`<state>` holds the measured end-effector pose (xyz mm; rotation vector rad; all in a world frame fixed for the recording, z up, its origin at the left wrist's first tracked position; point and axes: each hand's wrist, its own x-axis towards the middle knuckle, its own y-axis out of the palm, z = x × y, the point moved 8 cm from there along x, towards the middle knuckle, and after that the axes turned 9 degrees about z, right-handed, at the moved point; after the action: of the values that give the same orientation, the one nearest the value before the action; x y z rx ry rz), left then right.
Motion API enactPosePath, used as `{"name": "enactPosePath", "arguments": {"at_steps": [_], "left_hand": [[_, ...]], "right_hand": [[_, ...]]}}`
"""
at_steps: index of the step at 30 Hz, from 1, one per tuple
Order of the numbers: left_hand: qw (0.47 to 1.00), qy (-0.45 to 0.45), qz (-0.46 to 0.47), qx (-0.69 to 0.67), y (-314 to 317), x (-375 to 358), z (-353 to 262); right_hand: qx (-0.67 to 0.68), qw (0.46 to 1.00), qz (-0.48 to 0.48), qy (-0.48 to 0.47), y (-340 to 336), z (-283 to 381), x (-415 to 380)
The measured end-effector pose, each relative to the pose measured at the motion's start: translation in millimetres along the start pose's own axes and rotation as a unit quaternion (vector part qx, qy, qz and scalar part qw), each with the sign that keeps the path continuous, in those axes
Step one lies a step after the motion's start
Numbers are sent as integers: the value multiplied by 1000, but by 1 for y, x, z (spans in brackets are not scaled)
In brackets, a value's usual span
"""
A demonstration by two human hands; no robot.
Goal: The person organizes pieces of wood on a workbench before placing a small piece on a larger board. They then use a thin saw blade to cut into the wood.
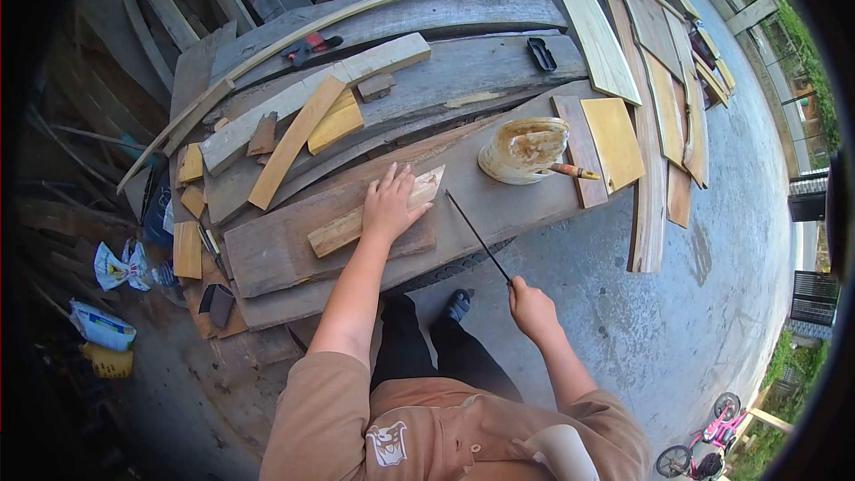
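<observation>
My left hand (390, 203) lies across a short piece of wood (337, 233), its fingers over the far side and the thumb near the closer edge. The wood's right end is cut at a slant. Beneath it is a wider brown board (267, 254) on the workbench of planks. My right hand (533, 307) is closed around the near end of a long, thin, dark tool (479, 239); the handle is hidden in the fist. The tool's far tip comes up close to the slanted end of the wood.
A stained plastic container (517, 156) stands on the right, a brush-like handle (574, 171) beside it. Behind lie a long beam (312, 102), wood offcuts (337, 123), a black tray (541, 54) and a red-and-black tool (310, 48). Boards (655, 80) extend rightward; bags (102, 328) sit at left.
</observation>
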<state>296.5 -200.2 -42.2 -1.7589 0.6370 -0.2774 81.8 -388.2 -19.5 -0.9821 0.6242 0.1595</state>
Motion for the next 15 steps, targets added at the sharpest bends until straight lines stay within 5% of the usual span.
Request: {"name": "enactPosePath", "arguments": {"at_steps": [9, 15], "left_hand": [[1000, 4, 5, 21, 2, 1, -1], [1000, 3, -2, 23, 0, 0, -2]], "right_hand": [[19, 998, -58, 32, -18, -1, 14], [119, 976, -163, -80, -29, 39, 64]]}}
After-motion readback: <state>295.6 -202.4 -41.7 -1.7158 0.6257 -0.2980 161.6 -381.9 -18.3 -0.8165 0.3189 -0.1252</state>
